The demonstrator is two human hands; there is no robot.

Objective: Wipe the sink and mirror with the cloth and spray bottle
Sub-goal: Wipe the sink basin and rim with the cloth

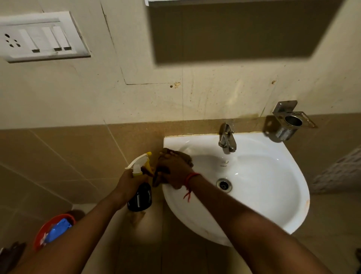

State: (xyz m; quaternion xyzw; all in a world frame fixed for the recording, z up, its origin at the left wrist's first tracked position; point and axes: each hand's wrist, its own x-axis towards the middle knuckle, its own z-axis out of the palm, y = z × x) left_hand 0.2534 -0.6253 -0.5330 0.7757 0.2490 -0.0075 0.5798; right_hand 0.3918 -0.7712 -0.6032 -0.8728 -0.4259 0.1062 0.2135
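The right hand (172, 170) presses the dark cloth (187, 159) flat on the left rim of the sink (273, 195); the left hand (130, 181) is wrapped around the spray bottle (139, 193), just beside the sink; sink wiping looks underway; the mirror is not clearly in view, so it likely comes later.

A single head-worn view looks steeply down, close over the sink (254, 195) against the wall (136, 93).

My right hand (172, 168) covers most of the cloth (188, 159), so I only see a dark edge. The mirror (234, 2) is cut off at the top; the red bucket (52, 228) contents are too blurred to identify
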